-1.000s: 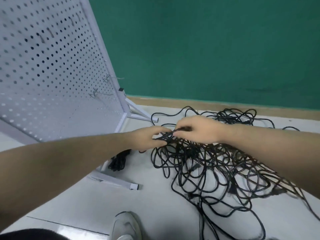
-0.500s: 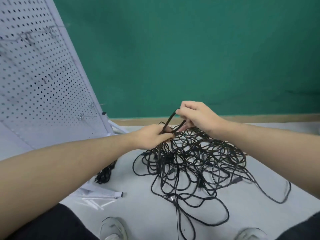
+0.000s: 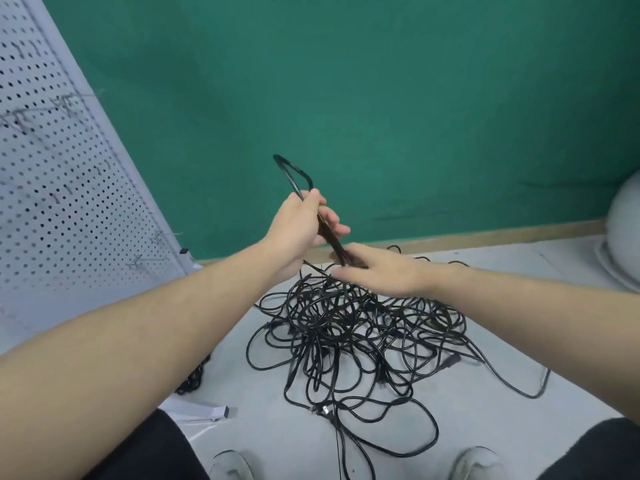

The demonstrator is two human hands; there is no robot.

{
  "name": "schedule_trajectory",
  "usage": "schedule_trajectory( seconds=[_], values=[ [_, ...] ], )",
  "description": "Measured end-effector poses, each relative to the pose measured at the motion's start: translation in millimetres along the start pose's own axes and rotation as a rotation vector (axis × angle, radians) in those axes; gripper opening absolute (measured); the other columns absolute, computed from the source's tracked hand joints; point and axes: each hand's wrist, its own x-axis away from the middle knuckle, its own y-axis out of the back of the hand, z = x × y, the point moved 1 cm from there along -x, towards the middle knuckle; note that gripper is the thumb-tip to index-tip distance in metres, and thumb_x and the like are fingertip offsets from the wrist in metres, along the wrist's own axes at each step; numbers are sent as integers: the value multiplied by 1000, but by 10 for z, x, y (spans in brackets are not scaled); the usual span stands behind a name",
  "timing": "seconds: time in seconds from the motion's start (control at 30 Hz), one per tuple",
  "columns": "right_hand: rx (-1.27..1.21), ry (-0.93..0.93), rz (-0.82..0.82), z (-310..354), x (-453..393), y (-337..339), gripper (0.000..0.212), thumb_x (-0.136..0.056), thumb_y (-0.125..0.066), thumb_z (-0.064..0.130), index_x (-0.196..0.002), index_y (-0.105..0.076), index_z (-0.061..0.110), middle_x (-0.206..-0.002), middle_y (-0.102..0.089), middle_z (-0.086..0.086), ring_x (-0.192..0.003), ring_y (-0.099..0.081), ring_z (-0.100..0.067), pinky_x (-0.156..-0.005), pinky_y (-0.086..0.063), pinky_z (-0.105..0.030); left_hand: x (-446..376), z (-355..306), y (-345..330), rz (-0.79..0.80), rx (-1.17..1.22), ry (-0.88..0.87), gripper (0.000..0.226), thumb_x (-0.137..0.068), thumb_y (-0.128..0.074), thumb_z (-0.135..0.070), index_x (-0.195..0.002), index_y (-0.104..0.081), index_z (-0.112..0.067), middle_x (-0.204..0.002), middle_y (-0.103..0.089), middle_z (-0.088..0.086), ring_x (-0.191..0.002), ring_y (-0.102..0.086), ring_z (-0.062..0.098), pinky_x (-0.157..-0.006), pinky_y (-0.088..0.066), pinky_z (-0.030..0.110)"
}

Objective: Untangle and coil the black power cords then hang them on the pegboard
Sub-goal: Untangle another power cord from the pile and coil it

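At the far left stands the white pegboard [image 3: 62,188], tilted in the view, with small metal hooks [image 3: 138,263] on its lower part; no cord hangs on it. Near its foot, on the floor, a small bundle of black cord [image 3: 194,377] lies partly hidden behind the left forearm.

The left hand [image 3: 298,230] is raised above the floor and grips a folded bunch of black cord strands [image 3: 329,233]. The thumb lies along one side of the bunch and the fingers [image 3: 334,221] curl around the other side, so the strands pass through the fist. Above the fist a narrow loop [image 3: 291,173] of the cord stands up against the green wall [image 3: 381,98].

Below the fist the bunch runs down to the right hand [image 3: 377,273]. This hand lies flat, palm down, with relaxed and nearly straight fingers, and the strands go under it near the fingertips. Whether it pinches the strands cannot be told.

Under the right hand and further to the right, the big tangle of black power cords [image 3: 363,334] lies spread on the grey floor [image 3: 502,427], with long loops reaching toward the two shoes [image 3: 476,462] at the bottom edge.
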Motion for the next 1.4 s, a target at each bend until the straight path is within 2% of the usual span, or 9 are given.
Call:
schedule_trajectory(
  seconds=[0.2,0.4,0.57,0.67,0.77,1.03,1.13,1.23,1.4],
  values=[
    [-241,3,-44,-23,73,58,26,-108,-43,29,-95,-61,16,-100,-77,-2,-89,-69,-17,-81,-51,-24,-29,21,-176,63,250,21,21,-112,-36,-27,-99,-44,-13,-89,-76,12,-94,-76,31,-93,-59,46],
    [-343,-12,-243,22,157,140,22,-107,-43,20,-89,-56,19,-86,-72,-6,-77,-71,-23,-69,-60,-39,40,407,-308,449,-185,42,65,-73,-59,-79,-118,-46,-33,-104,-73,-5,-97,-73,24,-105,-49,56],
    [-615,-141,-374,-122,279,235,24,-108,-45,26,-92,-53,9,-90,-72,-18,-84,-73,-39,-75,-63,-46,42,717,-272,718,-603,-84,55,-85,-82,-21,-128,-48,-28,-92,-72,-17,-80,-69,-1,-78,-51,20],
    [-787,-181,-464,-157,376,334,21,-109,-42,25,-99,-51,8,-93,-74,-16,-78,-75,-33,-67,-64,-38,-12,759,-210,685,-962,-196,12,-99,-65,-32,-109,-62,-26,-84,-77,-6,-60,-58,-2,-61,-40,19],
    [-826,-274,-506,-259,427,385,24,-109,-42,27,-103,-53,7,-100,-72,-15,-74,-76,-31,-70,-64,-40,-3,768,-199,683,-1130,-211,29,-106,-47,-45,-92,-60,-24,-86,-77,-8,-62,-55,3,-57,-36,19],
    [658,-239,-498,-483,629,607,38,-98,-47,50,-78,-60,21,-76,-62,5,-85,-62,-28,-69,-43,-32,127,754,-325,855,-1322,-165,42,-109,-35,-48,-86,-56,-20,-84,-76,-3,-75,-65,11,-67,-42,20],
    [715,250,-416,-417,637,510,34,-86,-46,45,-101,-65,22,-97,-64,1,-104,-58,-29,-90,-44,-38,163,696,-387,894,-1364,-242,42,-109,-37,-43,-80,-56,-18,-75,-60,-5,-70,-55,13,-64,-35,22],
    [849,303,-1,-413,634,306,55,-87,-52,40,-140,-49,25,-125,-63,1,-125,-51,-21,-122,-22,-45,185,645,-450,895,-1385,-271,43,-110,-39,-40,-70,-48,-27,-69,-52,-7,-67,-49,13,-64,-31,24],
    [571,111,117,-514,658,214,26,-103,-48,24,-128,-55,21,-116,-64,-3,-107,-57,-23,-81,-37,-29,162,595,-429,937,-1145,-217,30,-102,-59,-39,-74,-64,-30,-62,-65,-9,-55,-59,3,-60,-45,18]
  ],
)
